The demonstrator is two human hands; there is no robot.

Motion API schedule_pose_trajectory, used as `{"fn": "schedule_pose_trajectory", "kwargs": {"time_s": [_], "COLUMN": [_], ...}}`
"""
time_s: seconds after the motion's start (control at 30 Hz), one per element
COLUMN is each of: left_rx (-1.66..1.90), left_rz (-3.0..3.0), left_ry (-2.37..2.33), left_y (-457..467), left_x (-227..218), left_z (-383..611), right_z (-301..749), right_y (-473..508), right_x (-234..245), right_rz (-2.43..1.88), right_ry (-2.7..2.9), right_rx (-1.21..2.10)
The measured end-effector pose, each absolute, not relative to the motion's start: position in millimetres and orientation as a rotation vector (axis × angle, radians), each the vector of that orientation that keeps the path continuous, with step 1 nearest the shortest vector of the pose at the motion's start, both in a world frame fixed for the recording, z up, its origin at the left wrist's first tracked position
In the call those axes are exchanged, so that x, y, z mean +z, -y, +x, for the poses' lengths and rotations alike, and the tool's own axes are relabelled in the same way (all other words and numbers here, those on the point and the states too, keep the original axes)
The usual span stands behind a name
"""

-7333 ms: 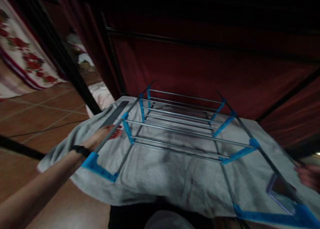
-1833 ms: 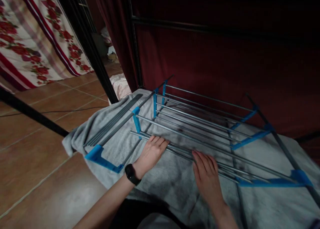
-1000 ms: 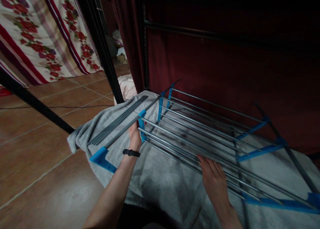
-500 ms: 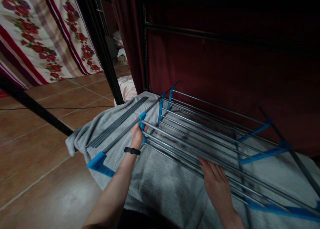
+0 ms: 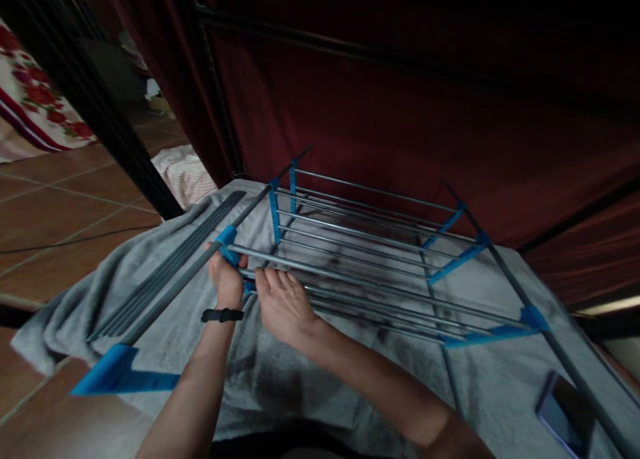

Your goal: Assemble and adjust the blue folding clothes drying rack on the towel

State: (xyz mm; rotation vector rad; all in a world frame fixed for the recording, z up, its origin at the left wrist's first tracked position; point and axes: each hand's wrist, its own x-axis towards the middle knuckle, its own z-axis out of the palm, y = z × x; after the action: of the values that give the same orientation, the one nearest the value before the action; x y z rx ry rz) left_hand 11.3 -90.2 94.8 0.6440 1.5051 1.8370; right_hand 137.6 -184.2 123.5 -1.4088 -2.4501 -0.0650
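Observation:
A rack of grey metal rods [image 5: 360, 259] with blue plastic brackets lies on a grey towel [image 5: 300, 372]. My left hand [image 5: 226, 279], a black band at its wrist, is closed around the blue bracket [image 5: 227, 240] on the left side pole. My right hand [image 5: 284, 303] rests just beside it, fingers laid over the nearest rods where they meet that bracket; whether it grips a rod is unclear.
Several loose grey rods [image 5: 170, 265] lie on the towel to the left. A phone [image 5: 565, 412] lies at the towel's right front. Dark red fabric [image 5: 400, 125] hangs behind, and a black frame post [image 5: 115, 132] stands on the tiled floor [image 5: 55, 225].
My right hand has moved left along the rods to the left bracket beside my left hand. My view has swung right, bringing the phone into sight.

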Motion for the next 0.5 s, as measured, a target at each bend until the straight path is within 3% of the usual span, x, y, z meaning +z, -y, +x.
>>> {"fn": "schedule_pose_trajectory", "kwargs": {"time_s": [0.2,0.5], "left_rx": [1.813,1.814], "left_rz": [0.619,0.537], "left_ry": [-1.682,-1.471], "left_y": [87.0,92.6], "left_x": [93.1,88.2], "left_z": [6.0,3.7], "right_z": [113.9,112.0], "right_y": [151.3,132.4], "right_x": [138.1,145.9], "right_rz": [-1.347,-1.37], "right_ry": [2.617,2.699], "right_rx": [-0.004,0.32]}}
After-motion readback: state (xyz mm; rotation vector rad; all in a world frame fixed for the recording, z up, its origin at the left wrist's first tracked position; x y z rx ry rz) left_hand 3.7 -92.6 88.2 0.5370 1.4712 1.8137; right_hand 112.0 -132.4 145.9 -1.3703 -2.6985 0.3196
